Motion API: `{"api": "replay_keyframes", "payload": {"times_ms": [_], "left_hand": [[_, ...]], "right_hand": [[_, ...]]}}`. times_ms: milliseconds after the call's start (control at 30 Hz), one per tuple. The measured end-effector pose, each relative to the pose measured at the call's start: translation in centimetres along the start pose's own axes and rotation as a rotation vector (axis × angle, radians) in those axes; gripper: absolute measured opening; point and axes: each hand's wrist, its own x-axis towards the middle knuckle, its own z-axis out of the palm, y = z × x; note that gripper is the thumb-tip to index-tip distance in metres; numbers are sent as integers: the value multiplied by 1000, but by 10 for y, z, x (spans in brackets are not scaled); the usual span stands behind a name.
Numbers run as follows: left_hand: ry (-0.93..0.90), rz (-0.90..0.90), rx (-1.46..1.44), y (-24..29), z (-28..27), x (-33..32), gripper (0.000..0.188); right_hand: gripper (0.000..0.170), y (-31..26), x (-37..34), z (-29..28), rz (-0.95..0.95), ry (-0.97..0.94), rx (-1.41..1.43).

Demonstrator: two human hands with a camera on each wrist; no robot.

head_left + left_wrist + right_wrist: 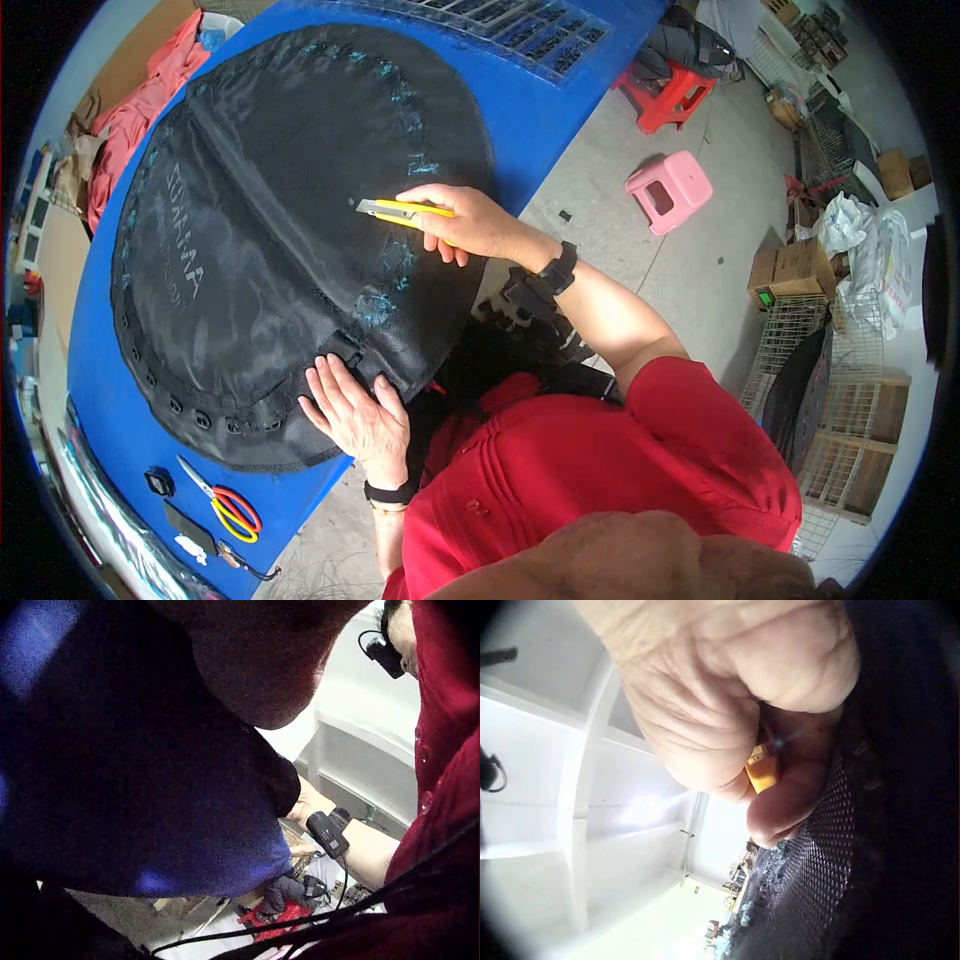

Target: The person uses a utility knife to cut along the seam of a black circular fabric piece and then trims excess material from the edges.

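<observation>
In the head view, the black round cloth (300,150) lies on the blue table (545,120) and reaches its near edge, beside the person. The right hand (460,222) pinches a yellow utility knife (405,210) between thumb and fingers over the cloth. The knife's long axis runs roughly crosswise to the near edge, its blade pointing away from the person, toward the cloth's middle. Blue-green threads (422,165) form a broken arc in the cloth, and the knife crosses the line of that arc in a gap, with tufts on either side of the grip. The patch nearest the person (375,308) lies between the hands, a little nearer the left hand (362,412), which rests spread and flat on the cloth by the near edge, holding no tool.

In the left wrist view, a dark, blurred shape fills the top, and the finger pose cannot be told from here. The right forearm shows beyond the dark cloth.

In the right wrist view, the fingers curl round the yellow handle, close beside the cloth's mesh weave. Threads show past the fingertips; the blade is hidden, so its contact with the cloth cannot be told.
</observation>
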Motion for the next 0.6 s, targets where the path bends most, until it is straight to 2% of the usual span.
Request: {"api": "replay_keyframes", "payload": {"times_ms": [600], "left_hand": [[11, -14, -15, 0, 2, -1, 67]], "right_hand": [[45, 12, 3, 1, -32, 23, -6]]}}
